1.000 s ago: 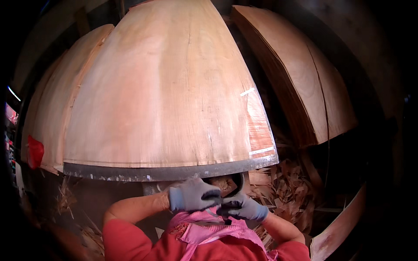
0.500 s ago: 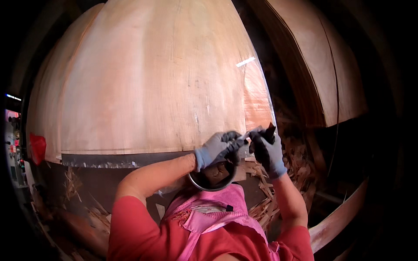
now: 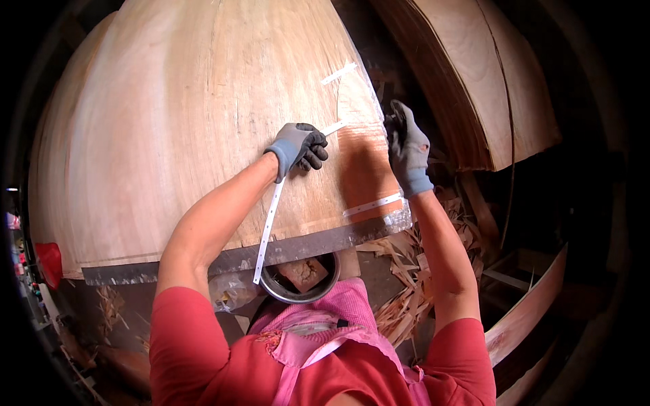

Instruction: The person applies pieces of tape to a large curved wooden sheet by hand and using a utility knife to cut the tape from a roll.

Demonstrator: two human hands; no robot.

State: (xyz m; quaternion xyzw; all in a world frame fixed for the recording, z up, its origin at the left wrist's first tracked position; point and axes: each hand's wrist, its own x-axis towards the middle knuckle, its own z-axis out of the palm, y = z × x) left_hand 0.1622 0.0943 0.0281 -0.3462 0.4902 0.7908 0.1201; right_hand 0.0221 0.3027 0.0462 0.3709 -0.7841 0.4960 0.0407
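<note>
A large sheet of pale wood veneer (image 3: 183,122) lies in front of me, with a reddish veneer strip (image 3: 362,159) along its right edge. My left hand (image 3: 301,147), in a grey and black glove, is closed on a white perforated tape (image 3: 269,227). One end of that tape reaches over the seam of the reddish strip; the other hangs down toward a round bowl (image 3: 298,296). Other short tape pieces cross the seam higher up (image 3: 338,73) and near the front edge (image 3: 372,204). My gloved right hand (image 3: 409,145) is at the sheet's right edge, fingers stretched upward, nothing visible in them.
In the bowl lies a brownish block (image 3: 302,274). A dark board edge (image 3: 169,265) runs under the sheet's front. To the right stands another veneer stack (image 3: 467,88), with wood scraps (image 3: 399,271) on the floor below. A red object (image 3: 49,264) hangs at the left corner.
My hands have parted and moved farther over the sheet; the left has drawn out tape. A tape piece now shows near the front edge. The dark flat piece at my right hand is out of sight.
</note>
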